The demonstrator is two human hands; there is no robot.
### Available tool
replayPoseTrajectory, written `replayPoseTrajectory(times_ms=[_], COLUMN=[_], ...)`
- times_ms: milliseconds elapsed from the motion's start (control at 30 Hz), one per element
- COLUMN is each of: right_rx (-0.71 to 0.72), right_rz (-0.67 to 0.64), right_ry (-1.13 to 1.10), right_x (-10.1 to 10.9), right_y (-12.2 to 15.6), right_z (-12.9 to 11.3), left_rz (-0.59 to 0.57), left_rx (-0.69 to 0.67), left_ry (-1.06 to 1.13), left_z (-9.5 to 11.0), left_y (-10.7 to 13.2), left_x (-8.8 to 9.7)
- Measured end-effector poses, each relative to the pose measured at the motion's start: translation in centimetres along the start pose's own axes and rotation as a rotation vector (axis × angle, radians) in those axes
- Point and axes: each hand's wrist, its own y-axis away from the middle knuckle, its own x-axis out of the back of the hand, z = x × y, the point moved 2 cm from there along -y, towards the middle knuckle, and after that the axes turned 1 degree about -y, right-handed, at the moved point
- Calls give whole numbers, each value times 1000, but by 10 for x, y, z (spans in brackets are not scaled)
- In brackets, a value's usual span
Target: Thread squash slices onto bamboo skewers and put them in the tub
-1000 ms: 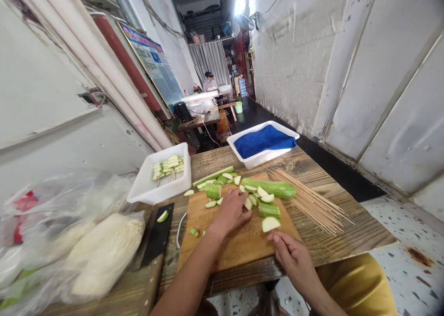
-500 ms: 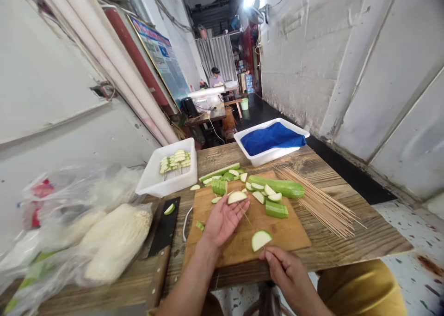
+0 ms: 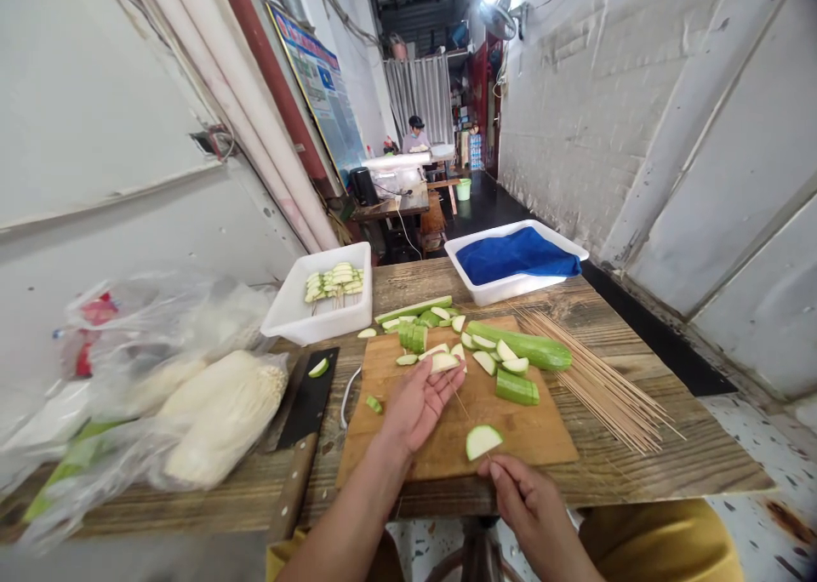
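Observation:
My left hand (image 3: 414, 403) lies palm up over the wooden cutting board (image 3: 542, 433), with a pale zucchini slice (image 3: 442, 362) resting on its fingertips. My right hand (image 3: 527, 497) is at the board's near edge, fingers pinched on a thin bamboo skewer that carries another zucchini slice (image 3: 482, 440). The skewer's tip reaches toward my left fingers. More cut slices and a half zucchini (image 3: 533, 349) lie at the far side of the board.
A bundle of skewers (image 3: 606, 386) lies right of the board. A cleaver (image 3: 305, 429) and bagged enoki mushrooms (image 3: 204, 420) are to the left. A white tray with finished skewers (image 3: 332, 288) and a tray with a blue cloth (image 3: 517, 259) stand behind. A person sits far back.
My left hand picked a slice off the board and turned palm up with it. My right hand drew the skewered slice back toward the near edge.

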Motion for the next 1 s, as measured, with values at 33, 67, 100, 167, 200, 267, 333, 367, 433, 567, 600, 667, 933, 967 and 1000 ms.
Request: replayPoseTrajectory(times_ms=[33,67,100,167,200,267,333,367,433,567,600,667,933,967,1000], right_rx=[-4,-9,-14,-23,-25,-20,-9,-4,4,9,7,8,-9,-17,-24], right_rz=[2,2,1,1,0,2,-1,-1,2,-3,-7,-5,-20,-20,-16], right_ry=[-6,-12,-18,-28,-32,-32,-28,-27,-24,-6,-3,-1,-24,-32,-41], right_x=[0,-1,-1,-1,-1,-1,-1,-1,-1,0,0,0,-2,-2,-3], right_y=[0,0,0,1,1,1,1,1,1,1,1,1,1,1,1], right_z=[0,1,1,1,2,2,2,1,1,1,1,1,0,-1,-2], left_rz=[-1,-3,-6,-8,-4,6,13,17,33,40,32,26,26,25,24], left_rx=[-5,-9,-14,-23,-30,-46,-58,-63,-72,-83,-83,-79,-67,-68,-70], left_ry=[-3,-5,-6,-8,-9,-13,-12,-10,-4,1,0,-3,-10,-11,-11], left_z=[0,-1,-1,-2,-3,-3,-4,-4,-3,-2,-2,-2,-2,-2,-2], left_y=[0,0,0,-1,-1,-2,-2,-2,-3,-5,-5,-4,-1,-1,-1], left_x=[0,1,1,1,1,1,2,2,3,4,4,3,0,0,0])
